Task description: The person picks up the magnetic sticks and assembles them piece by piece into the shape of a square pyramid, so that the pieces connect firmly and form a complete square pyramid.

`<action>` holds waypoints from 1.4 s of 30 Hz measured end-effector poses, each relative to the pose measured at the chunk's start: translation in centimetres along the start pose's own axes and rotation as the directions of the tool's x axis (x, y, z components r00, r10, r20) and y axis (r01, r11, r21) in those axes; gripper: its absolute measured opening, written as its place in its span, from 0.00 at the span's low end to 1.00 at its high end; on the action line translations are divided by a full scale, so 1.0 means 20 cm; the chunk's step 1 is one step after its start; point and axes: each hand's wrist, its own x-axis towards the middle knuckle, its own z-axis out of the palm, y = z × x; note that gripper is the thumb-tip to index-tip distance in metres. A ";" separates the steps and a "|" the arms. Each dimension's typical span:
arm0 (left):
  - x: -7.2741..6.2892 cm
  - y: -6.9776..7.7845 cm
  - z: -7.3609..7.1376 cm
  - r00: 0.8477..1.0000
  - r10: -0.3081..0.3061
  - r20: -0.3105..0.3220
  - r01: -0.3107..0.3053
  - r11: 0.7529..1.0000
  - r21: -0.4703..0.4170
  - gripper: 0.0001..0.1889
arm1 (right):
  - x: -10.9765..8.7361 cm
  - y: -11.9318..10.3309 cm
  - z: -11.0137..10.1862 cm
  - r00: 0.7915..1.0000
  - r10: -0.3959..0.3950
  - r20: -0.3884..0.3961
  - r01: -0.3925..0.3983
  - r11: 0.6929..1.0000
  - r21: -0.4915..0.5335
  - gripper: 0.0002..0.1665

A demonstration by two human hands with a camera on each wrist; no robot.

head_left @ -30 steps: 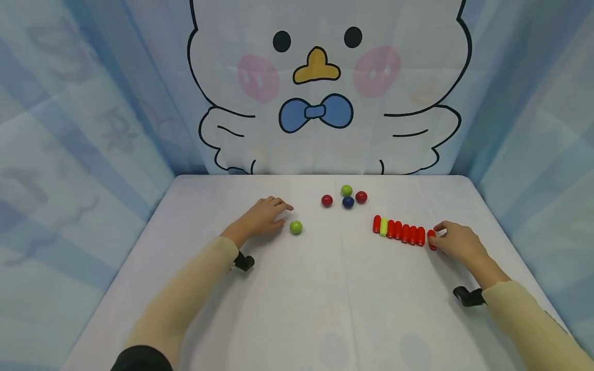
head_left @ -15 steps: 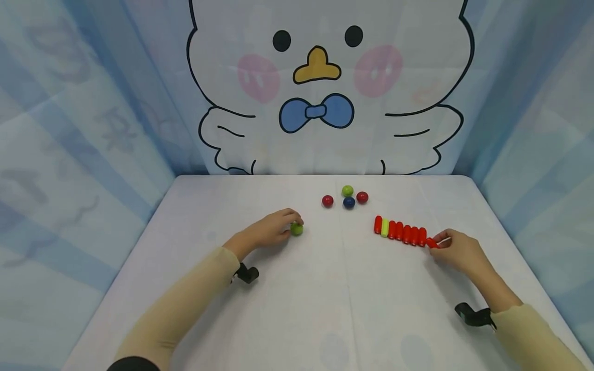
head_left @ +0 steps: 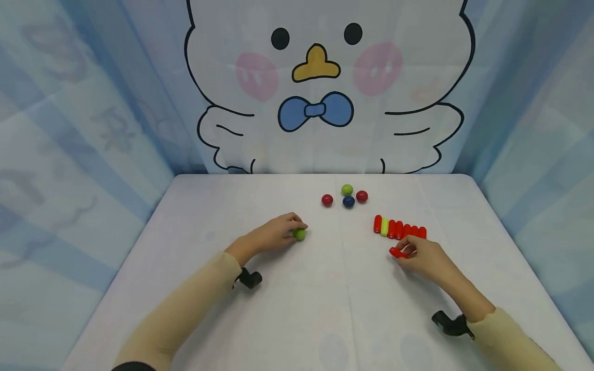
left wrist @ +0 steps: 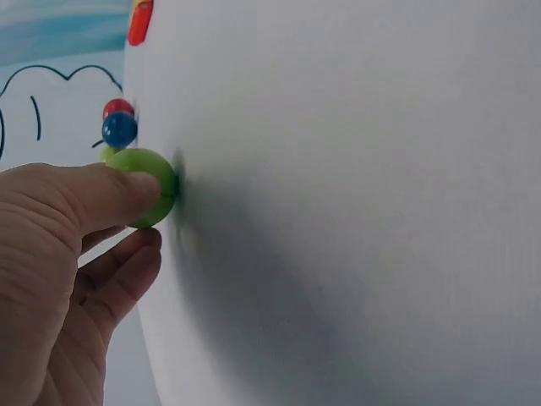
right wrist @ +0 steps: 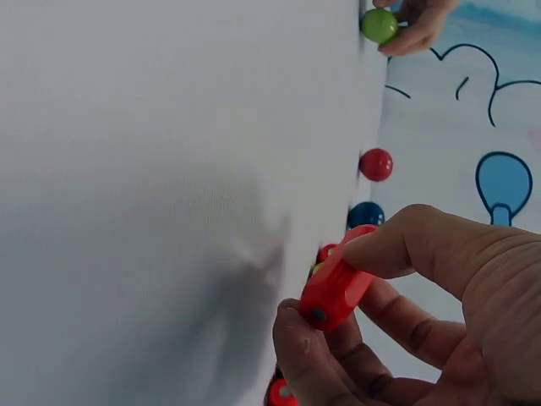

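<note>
A green ball [left wrist: 145, 203] is pinched between the thumb and fingers of my left hand [head_left: 274, 234], low at the white table's left middle. My right hand [head_left: 424, 257] holds a short red rod with rounded ends [right wrist: 338, 283] between thumb and fingertips; a small grey dot shows on its end. In the head view that rod is just in front of a row of similar red rods [head_left: 399, 230], which has one yellow-green rod [head_left: 384, 227] near its left end. My right hand overlaps the row's right end.
Toward the table's back lie a red ball [head_left: 327, 200], a dark blue ball [head_left: 348, 201], a green ball [head_left: 347, 189] and another red ball [head_left: 362, 196]. A curtain with a cartoon animal [head_left: 315, 144] hangs behind the table's far edge.
My left hand has come down onto the green ball, gripped it and shifted it slightly right and nearer. My right hand has drawn the red rod from the row's right end leftward and nearer.
</note>
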 end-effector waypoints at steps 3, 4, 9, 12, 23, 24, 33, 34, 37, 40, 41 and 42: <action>-0.01 0.01 0.00 1.000 0.009 0.016 -0.009 1.000 0.002 0.25 | 0.02 -0.07 0.06 0.999 -0.031 0.019 0.031 1.000 0.001 0.20; -0.01 0.02 0.01 1.000 0.014 0.021 -0.014 1.000 0.001 0.26 | 0.02 -0.09 0.08 0.999 -0.041 0.026 0.041 0.999 0.002 0.20; -0.03 0.05 0.02 0.999 0.030 0.037 -0.029 0.999 -0.015 0.28 | 0.07 -0.18 0.18 0.995 -0.067 0.072 0.065 0.997 0.029 0.18; -0.04 0.08 0.04 0.999 0.019 0.029 -0.017 0.998 -0.060 0.26 | 0.10 -0.22 0.25 0.993 -0.075 0.089 0.070 0.996 0.051 0.17; -0.06 0.16 0.08 1.000 0.009 0.006 -0.008 0.994 -0.112 0.17 | 0.13 -0.35 0.34 0.984 -0.135 0.114 0.127 0.989 0.076 0.14; -0.06 0.17 0.08 1.000 0.016 0.007 -0.015 0.993 -0.115 0.17 | 0.13 -0.35 0.35 0.983 -0.145 0.116 0.137 0.988 0.078 0.13; -0.08 0.23 0.09 1.000 0.005 -0.005 -0.005 0.993 -0.116 0.18 | 0.15 -0.40 0.38 0.974 -0.191 0.125 0.180 0.979 0.091 0.12; -0.08 0.24 0.09 1.000 0.004 -0.004 -0.004 0.993 -0.117 0.18 | 0.15 -0.40 0.39 0.973 -0.193 0.126 0.183 0.979 0.088 0.12; -0.08 0.25 0.10 1.000 -0.002 -0.001 0.002 0.991 -0.132 0.17 | 0.16 -0.42 0.40 0.971 -0.206 0.124 0.196 0.977 0.088 0.12; -0.08 0.25 0.10 1.000 -0.002 0.001 0.002 0.989 -0.148 0.17 | 0.17 -0.43 0.41 0.967 -0.225 0.120 0.215 0.972 0.090 0.12; -0.08 0.25 0.10 1.000 -0.002 0.000 0.002 0.989 -0.150 0.16 | 0.17 -0.44 0.41 0.965 -0.232 0.120 0.222 0.971 0.094 0.12; -0.08 0.25 0.11 1.000 0.001 -0.001 -0.001 0.988 -0.152 0.16 | 0.18 -0.44 0.42 0.964 -0.237 0.121 0.226 0.969 0.098 0.12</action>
